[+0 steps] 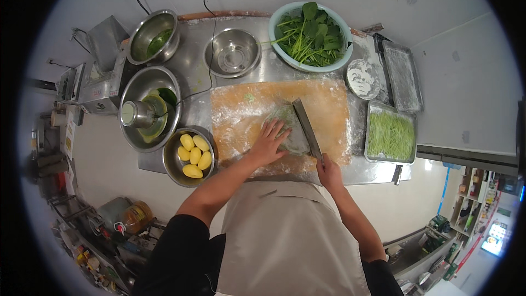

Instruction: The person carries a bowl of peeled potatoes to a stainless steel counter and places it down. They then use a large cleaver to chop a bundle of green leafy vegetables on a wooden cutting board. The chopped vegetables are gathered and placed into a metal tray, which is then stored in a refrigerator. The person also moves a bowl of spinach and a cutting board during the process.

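My left hand (269, 142) lies with spread fingers on a flat, floured sheet of pale green dough (294, 133), which rests on a wooden board (242, 131) dusted with flour. Closed round a handle, my right hand (330, 174) holds a long-bladed kitchen knife (306, 127). The blade runs up and to the left along the right side of the dough. Whether its edge touches the dough cannot be told. A small green crumb patch (249, 98) lies near the board's upper left. To the right, thin green noodles (390, 135) fill a metal tray (367, 157).
Left of the board stand a steel bowl of peeled potatoes (195, 156), a large steel bowl (133, 139) with green liquid and another steel bowl (175, 49). Behind are a steel basin (233, 53) and a colander (275, 49) of leafy greens. A flour bowl (363, 79) stands right; a black cable crosses the worktop.
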{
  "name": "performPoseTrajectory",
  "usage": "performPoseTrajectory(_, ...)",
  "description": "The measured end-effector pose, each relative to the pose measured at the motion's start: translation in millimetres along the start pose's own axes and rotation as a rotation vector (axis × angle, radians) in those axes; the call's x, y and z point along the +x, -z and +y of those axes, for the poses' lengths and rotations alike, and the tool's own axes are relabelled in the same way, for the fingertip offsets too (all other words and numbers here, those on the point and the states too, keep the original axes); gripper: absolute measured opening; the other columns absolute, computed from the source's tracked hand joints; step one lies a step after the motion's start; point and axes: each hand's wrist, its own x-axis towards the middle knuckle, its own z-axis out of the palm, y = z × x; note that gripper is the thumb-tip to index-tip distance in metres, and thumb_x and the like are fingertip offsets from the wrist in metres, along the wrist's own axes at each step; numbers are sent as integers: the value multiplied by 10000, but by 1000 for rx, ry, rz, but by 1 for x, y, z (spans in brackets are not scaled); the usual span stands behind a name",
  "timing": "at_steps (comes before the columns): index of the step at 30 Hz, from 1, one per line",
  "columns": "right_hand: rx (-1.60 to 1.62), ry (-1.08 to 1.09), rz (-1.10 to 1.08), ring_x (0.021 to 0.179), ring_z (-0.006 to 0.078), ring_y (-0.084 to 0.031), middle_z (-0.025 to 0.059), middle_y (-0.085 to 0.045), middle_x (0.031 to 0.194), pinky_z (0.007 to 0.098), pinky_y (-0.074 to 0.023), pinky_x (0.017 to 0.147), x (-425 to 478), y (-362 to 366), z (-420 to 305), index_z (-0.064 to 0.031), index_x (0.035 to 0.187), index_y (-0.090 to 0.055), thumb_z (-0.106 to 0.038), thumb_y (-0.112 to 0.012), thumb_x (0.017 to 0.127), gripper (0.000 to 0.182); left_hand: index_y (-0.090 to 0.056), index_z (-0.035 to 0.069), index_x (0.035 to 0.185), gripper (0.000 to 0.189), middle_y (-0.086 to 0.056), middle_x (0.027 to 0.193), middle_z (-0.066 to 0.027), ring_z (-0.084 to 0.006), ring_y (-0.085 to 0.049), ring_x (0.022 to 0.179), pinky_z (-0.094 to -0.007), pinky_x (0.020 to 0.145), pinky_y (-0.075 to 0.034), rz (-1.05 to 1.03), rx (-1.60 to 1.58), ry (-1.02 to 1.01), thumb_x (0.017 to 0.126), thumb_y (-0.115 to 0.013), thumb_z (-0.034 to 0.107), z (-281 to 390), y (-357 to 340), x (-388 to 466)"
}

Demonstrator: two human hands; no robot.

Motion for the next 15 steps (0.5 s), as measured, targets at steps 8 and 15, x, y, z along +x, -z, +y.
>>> performPoseTrajectory(8, 2, -54, -50, 683, 472, -640, 254, -621, 718, 537, -485, 583, 0, 4, -2, -34, 972, -551, -148, -621, 973, 134, -471, 160, 1524, 792, -316, 1609, -225, -423, -259, 1515, -589, 1249, -212, 21, 8, -4, 869, -744, 511, 13, 2, 19)
performPoseTrajectory(15, -76, 87, 30, 771, 474, -648, 239, -652, 884, 555, -518, 652, 24, 11, -28, -31, 1018, -542, -122, -628, 942, 146, -630, 100, 1300, 431, -476, 1387, -189, -408, -435, 1341, -556, 1130, -371, 222, -76, 9, 905, -725, 242, 7, -8, 41)
